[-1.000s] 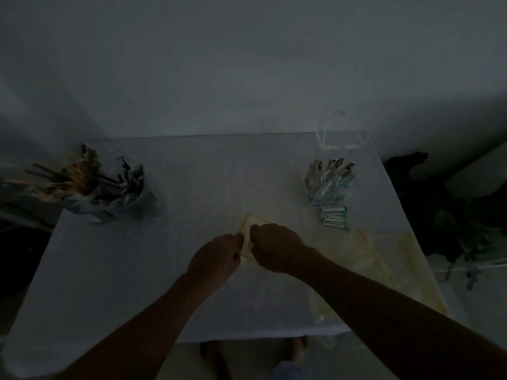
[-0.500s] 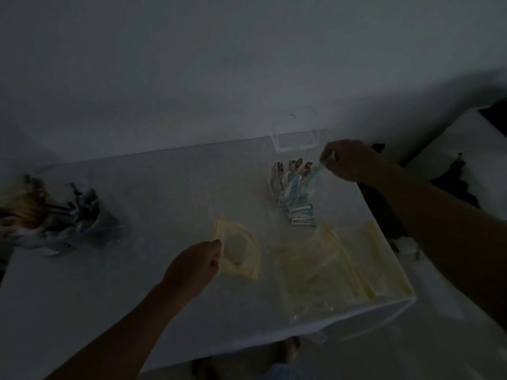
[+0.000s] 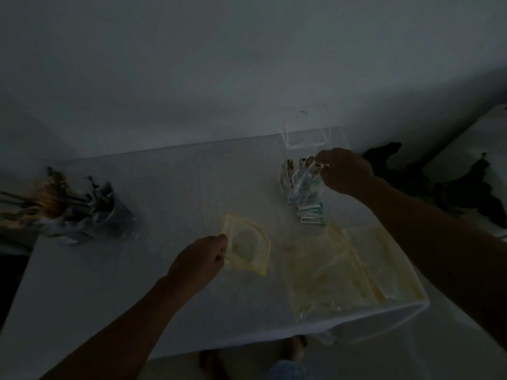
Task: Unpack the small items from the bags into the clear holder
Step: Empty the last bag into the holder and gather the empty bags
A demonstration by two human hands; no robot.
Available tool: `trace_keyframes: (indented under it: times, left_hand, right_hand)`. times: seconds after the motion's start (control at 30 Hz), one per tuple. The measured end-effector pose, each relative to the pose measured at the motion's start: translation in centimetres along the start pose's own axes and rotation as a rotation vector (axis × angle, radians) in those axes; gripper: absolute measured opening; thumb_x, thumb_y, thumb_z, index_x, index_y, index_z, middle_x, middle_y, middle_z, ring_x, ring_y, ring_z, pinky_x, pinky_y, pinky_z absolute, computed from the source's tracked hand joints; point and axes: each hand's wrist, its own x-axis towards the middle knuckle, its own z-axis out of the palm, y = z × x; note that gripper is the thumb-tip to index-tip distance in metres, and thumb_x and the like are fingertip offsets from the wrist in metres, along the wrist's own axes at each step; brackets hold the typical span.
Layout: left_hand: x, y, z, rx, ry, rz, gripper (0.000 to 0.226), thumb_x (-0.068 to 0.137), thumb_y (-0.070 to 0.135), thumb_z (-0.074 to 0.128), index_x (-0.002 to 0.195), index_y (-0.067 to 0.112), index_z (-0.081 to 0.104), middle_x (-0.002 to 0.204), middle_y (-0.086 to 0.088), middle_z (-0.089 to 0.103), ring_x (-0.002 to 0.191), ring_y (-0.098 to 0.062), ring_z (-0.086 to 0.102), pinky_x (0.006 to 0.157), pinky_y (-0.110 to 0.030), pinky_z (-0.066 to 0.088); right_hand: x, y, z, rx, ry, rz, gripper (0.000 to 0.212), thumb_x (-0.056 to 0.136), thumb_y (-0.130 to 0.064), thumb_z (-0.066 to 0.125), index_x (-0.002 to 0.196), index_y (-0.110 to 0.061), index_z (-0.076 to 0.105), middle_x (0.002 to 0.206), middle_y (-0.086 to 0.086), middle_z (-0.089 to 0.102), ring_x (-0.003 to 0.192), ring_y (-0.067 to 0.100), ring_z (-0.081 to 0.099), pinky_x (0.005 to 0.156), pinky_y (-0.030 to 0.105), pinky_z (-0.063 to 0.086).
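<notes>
The scene is dim. A small yellow-edged clear bag [image 3: 248,246] lies mid-table, and my left hand [image 3: 200,260] pinches its left edge. The clear holder [image 3: 297,187], with several small packets standing in it, sits at the back right. My right hand [image 3: 343,171] hovers at the holder's top right, its fingertips pinched on what looks like a small pale item over the opening. A few more small packets [image 3: 311,215] lie flat just in front of the holder.
A pile of flat yellow-edged bags [image 3: 345,267] covers the table's right front corner. An empty clear box [image 3: 307,133] stands against the wall behind the holder. A cup stuffed with sticks and utensils [image 3: 82,212] sits at the left. The table's front edge [image 3: 247,344] is close.
My right hand left the small bag, carried a small item to the holder, and now sits lower and further left over its opening. My left hand keeps its pinch on the bag.
</notes>
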Motion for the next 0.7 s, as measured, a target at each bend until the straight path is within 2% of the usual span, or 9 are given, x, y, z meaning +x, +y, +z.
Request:
trace_keyframes:
  times: [0.07,0.1,0.17,0.23,0.3,0.4,0.5,0.6,0.7]
  left_hand:
    - [0.2,-0.2,-0.4,-0.012,-0.003,0.009,0.017,0.088,0.013,0.064,0.084,0.016,0.047,0.083,-0.005,0.059,0.074,-0.028,0.06,0.062,-0.042,0.049]
    - [0.4,-0.3,-0.6,-0.015,-0.003,0.022,0.016,0.088,0.015,0.065,0.086,0.014,0.049,0.084,-0.005,0.06,0.075,-0.028,0.06,0.063,-0.042,0.05]
    - [0.9,-0.5,-1.2,-0.011,-0.008,0.057,0.019,0.087,0.021,0.068,0.09,0.012,0.052,0.086,-0.005,0.061,0.075,-0.024,0.058,0.063,-0.039,0.048]
    - [1.6,-0.5,-1.7,-0.014,-0.007,0.092,0.022,0.086,0.026,0.071,0.088,0.018,0.05,0.084,0.0,0.059,0.074,-0.019,0.054,0.061,-0.034,0.044]
    - [2.1,-0.5,-1.9,-0.03,0.003,0.106,0.023,0.085,0.028,0.07,0.087,0.026,0.047,0.084,0.006,0.058,0.075,-0.017,0.056,0.062,-0.032,0.046]
    - [2.1,-0.8,-1.3,-0.02,0.03,0.09,0.025,0.087,0.033,0.069,0.103,0.033,0.05,0.096,0.013,0.062,0.082,-0.014,0.062,0.068,-0.033,0.053]
    - [1.7,-1.1,0.1,-0.133,0.04,0.038,0.058,0.089,0.04,0.07,0.138,0.042,0.04,0.107,0.016,0.06,0.082,-0.007,0.061,0.067,-0.027,0.05]
    - [0.6,-1.0,2.3,-0.332,0.181,-0.051,0.07,0.091,0.047,0.07,0.149,0.033,0.034,0.118,0.013,0.054,0.088,-0.004,0.059,0.067,-0.021,0.047]
    - [-1.5,-0.3,5.4,-0.216,0.253,0.003,0.067,0.091,0.06,0.061,0.145,0.025,0.04,0.133,0.004,0.056,0.11,-0.01,0.059,0.086,-0.025,0.05]
  right_hand:
    - [-2.6,-1.8,0.0,0.121,0.095,-0.016,0.029,0.093,-0.034,0.051,0.118,-0.025,0.063,0.116,0.005,0.068,0.104,0.028,0.065,0.088,0.039,0.053]
    - [-4.2,-3.2,0.3,0.184,0.035,-0.02,0.033,0.093,-0.041,0.056,0.122,-0.027,0.061,0.117,0.0,0.068,0.103,0.024,0.065,0.088,0.037,0.052]
    - [-7.8,-6.5,1.8,0.338,-0.246,-0.009,0.077,0.08,-0.069,0.064,0.141,-0.027,0.046,0.127,-0.005,0.063,0.107,0.018,0.063,0.092,0.034,0.05]
    - [-10.7,-9.6,4.7,0.477,-0.468,0.024,0.12,0.064,-0.083,0.067,0.156,-0.022,0.019,0.144,0.0,0.052,0.119,0.02,0.058,0.099,0.031,0.046]
    - [-12.8,-12.5,7.9,0.581,-0.5,0.092,0.129,0.066,-0.077,0.071,0.159,-0.017,0.005,0.15,0.004,0.046,0.129,0.023,0.052,0.102,0.03,0.041]
    - [-14.7,-15.5,11.5,0.734,-0.305,0.272,0.087,0.082,-0.055,0.07,0.152,-0.02,0.031,0.134,0.001,0.059,0.118,0.02,0.06,0.096,0.033,0.049]
    - [-15.5,-16.2,12.7,0.796,-0.168,0.309,0.036,0.09,-0.035,0.059,0.126,-0.026,0.057,0.105,-0.006,0.068,0.094,0.019,0.068,0.081,0.035,0.056]
    - [-16.3,-15.2,12.8,0.867,-0.128,0.352,0.024,0.091,-0.028,0.058,0.113,-0.023,0.064,0.098,-0.005,0.07,0.086,0.018,0.069,0.074,0.039,0.059]
    - [-17.6,-13.7,12.4,1.008,-0.235,0.448,0.023,0.095,-0.028,0.06,0.117,-0.021,0.061,0.104,-0.001,0.068,0.083,0.018,0.071,0.06,0.04,0.062]
